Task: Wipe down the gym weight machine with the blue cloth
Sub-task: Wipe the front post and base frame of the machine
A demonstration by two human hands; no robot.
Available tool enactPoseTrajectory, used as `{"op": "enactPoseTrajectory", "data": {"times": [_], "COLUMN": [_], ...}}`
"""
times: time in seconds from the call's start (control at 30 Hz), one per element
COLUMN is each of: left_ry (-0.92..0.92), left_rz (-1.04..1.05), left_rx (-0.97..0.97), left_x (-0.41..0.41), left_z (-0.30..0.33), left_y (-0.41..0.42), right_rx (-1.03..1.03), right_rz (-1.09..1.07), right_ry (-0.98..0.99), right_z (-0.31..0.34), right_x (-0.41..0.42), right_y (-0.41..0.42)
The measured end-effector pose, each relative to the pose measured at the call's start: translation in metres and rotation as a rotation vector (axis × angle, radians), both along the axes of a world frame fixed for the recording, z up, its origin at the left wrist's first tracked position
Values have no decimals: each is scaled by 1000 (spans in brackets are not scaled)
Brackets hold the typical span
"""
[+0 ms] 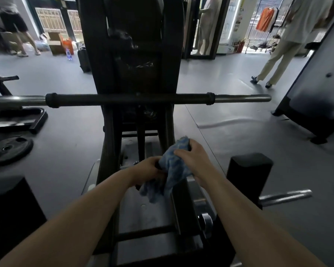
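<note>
The black weight machine (131, 54) rises in front of me, its horizontal bar (131, 98) crossing the view and its frame rails running down toward me. The blue cloth (172, 168) is bunched over the right rail low in the middle. My right hand (193, 155) grips the upper part of the cloth from above. My left hand (148, 169) holds the cloth's lower left side, fingers curled into the fabric, and a loose end hangs below it.
A weight plate (8, 149) lies on the grey floor at left beside a rack base (19, 120). Black pads (249, 170) flank the machine. Another machine (314, 97) stands at right. People stand at the far left, far centre and far right near the doors.
</note>
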State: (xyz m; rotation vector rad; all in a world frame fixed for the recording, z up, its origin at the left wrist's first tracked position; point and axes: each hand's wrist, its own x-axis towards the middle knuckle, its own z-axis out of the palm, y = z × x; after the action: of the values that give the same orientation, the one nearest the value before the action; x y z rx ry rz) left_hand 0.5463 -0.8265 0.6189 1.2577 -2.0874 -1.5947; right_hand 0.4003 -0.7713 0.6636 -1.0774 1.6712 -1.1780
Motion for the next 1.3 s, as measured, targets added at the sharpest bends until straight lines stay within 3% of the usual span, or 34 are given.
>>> {"op": "enactPoseTrajectory", "data": {"times": [0.17, 0.5, 0.67, 0.77, 1.03, 1.13, 1.3], "left_ry": [-20, -192, -192, -276, -528, -480, -216], "left_rz": [0, -47, 38, 69, 206, 300, 577], "left_rx": [184, 75, -92, -289, -568, -466, -221], "left_x": [16, 14, -3, -18, -73, -99, -130], "left_z": [13, 11, -9, -24, -65, -85, -114], "left_y": [-97, -241, -281, -303, -360, -380, -413], "right_rx": [1, -7, 63, 105, 240, 267, 324], "right_rz": [-50, -134, -135, -161, -190, -213, -313], "right_ry": [12, 144, 207, 223, 177, 272, 424], "right_z": [12, 9, -13, -36, -103, -124, -153], "right_x": [2, -28, -55, -74, -123, -141, -153], "right_y": [-96, -217, -265, -294, -368, -395, -432]}}
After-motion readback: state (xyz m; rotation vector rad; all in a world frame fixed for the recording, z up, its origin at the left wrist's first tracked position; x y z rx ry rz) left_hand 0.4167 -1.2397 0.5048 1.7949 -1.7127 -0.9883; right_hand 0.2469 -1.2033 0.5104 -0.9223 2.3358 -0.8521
